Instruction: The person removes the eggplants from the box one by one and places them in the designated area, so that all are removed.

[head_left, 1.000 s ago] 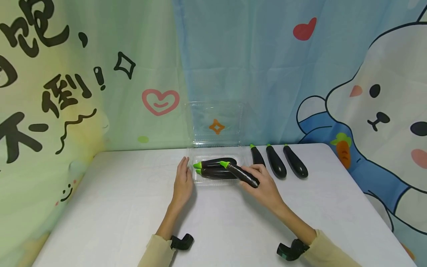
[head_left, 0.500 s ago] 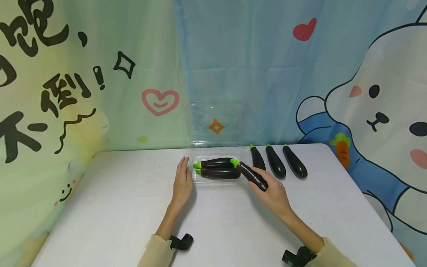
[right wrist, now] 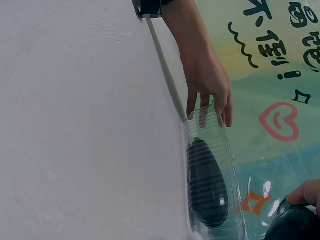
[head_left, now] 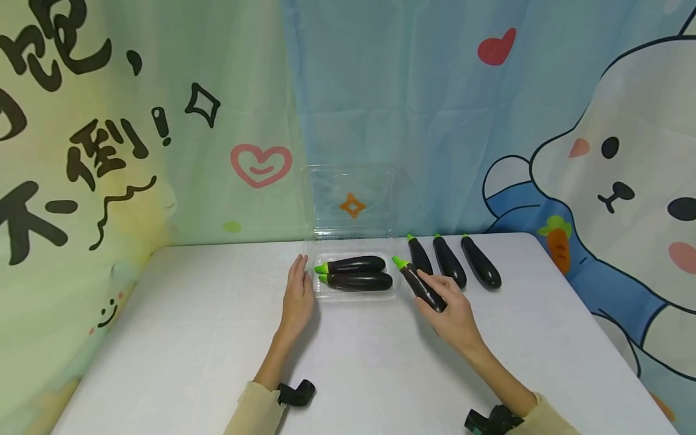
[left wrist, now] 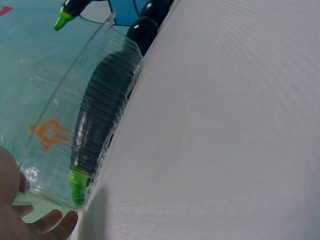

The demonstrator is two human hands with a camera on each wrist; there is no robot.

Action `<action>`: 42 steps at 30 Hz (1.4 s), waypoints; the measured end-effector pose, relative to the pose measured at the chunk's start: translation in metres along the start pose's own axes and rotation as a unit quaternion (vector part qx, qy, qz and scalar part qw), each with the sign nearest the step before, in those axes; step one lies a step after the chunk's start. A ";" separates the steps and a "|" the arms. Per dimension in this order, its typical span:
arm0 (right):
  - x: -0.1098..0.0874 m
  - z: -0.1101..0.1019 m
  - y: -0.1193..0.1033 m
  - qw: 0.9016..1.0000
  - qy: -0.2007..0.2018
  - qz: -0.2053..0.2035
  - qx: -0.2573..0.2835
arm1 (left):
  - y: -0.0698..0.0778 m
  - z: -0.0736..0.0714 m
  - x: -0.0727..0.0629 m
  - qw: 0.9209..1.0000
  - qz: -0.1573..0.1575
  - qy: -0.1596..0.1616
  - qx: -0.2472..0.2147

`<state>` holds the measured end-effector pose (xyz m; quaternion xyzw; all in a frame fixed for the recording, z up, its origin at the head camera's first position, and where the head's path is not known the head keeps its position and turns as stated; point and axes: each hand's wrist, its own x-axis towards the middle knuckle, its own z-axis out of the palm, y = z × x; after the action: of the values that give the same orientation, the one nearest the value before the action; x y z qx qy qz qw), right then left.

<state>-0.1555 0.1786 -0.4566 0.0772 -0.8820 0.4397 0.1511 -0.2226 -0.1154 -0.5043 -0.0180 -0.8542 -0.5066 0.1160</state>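
My right hand grips a dark eggplant with a green stem, held tilted just beyond the right side of a clear plastic clamshell box. Inside the box lie two more eggplants, one at the back and one at the front, stems to the left. Along the box's left side my left hand rests with straight fingers, and the left wrist view shows its fingertips right at the box's end wall. Up close in the right wrist view, my thumb lies over the held eggplant.
Three eggplants lie in a row right of the box: a left one, a middle one and a right one. The box's raised lid stands against the printed curtain. A white table carries everything.
My right hand has moved right and slightly nearer with its eggplant, from over the box to beyond its right side. The left hand and the box's two eggplants have stayed put.
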 end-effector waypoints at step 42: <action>-0.021 -0.017 0.024 0.987 -0.086 0.129 -0.044 | 0.001 0.002 0.002 1.000 0.005 0.014 0.006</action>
<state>-0.1388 0.2063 -0.4716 -0.0062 -0.9127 0.4082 0.0199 -0.2243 -0.1136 -0.5037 -0.0146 -0.8551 -0.5014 0.1312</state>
